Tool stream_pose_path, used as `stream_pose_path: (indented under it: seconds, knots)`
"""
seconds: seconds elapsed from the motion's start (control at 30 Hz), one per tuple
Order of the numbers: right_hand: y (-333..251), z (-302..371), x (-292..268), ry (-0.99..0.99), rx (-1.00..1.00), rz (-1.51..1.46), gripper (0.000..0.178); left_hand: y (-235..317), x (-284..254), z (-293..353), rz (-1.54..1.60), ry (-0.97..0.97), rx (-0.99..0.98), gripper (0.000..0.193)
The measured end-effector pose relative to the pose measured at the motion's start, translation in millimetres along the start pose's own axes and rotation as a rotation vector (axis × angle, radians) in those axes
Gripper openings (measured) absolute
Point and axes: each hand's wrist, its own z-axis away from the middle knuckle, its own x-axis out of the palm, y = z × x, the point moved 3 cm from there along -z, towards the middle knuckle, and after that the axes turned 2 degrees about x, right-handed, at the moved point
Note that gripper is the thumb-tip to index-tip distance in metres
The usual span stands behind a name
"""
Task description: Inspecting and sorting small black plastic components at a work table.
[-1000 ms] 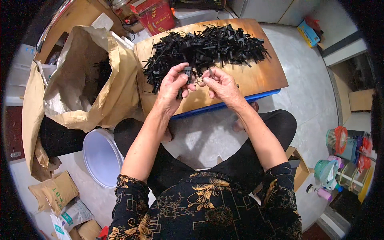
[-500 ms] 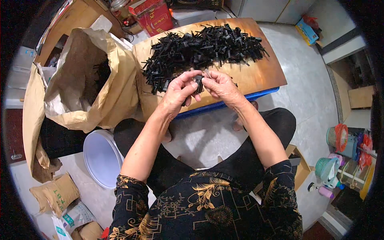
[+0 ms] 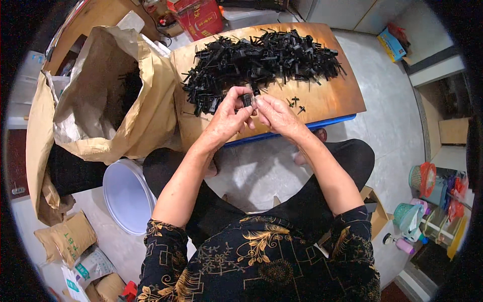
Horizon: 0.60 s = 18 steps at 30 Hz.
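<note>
My left hand (image 3: 232,117) grips a small black plastic part (image 3: 247,100) between thumb and fingers, over the near edge of a wooden board (image 3: 332,98). Right beside it, my right hand (image 3: 276,115) is closed in a pinch against the part's right side. What lies between its fingertips is too small to make out. Just beyond both hands spreads a long heap of black plastic pieces (image 3: 271,55), many with thin sticks poking out. A few small black cross-shaped bits (image 3: 297,104) lie on the board to the right of my hands.
A large open brown paper sack (image 3: 151,95) with black pieces inside stands at the left. Below it is a white round tub (image 3: 128,199). A red box (image 3: 198,19) sits behind the board, and a blue tray edge (image 3: 327,122) shows beneath it. Baskets (image 3: 425,179) stand far right.
The small black bits on the board, mostly hidden before, now show to the right. My right hand has shifted slightly down, and the black part has turned in my left fingers.
</note>
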Motion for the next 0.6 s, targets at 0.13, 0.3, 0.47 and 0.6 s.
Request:
stream_pose_path:
  seconds: [0.13,0.3,0.47,0.6]
  knots:
    - [0.4,-1.0,2.7,-0.010,-0.025,0.106,0.026,-2.9,-1.9,-1.6,-0.079,0.005,0.014,0.027]
    - [7.0,-8.2,3.5,0.012,-0.059,0.193,0.025,-7.1,-4.5,-5.8,-0.092,0.016,0.039,0.022]
    - [23.0,-16.0,9.0,0.067,-0.085,0.217,0.025,-17.3,-7.4,-7.7,-0.313,0.105,0.082,0.027]
    - [29.4,-23.4,14.4,0.107,-0.110,0.245,0.025,-29.5,-11.0,-11.7,-0.432,0.164,0.162,0.029]
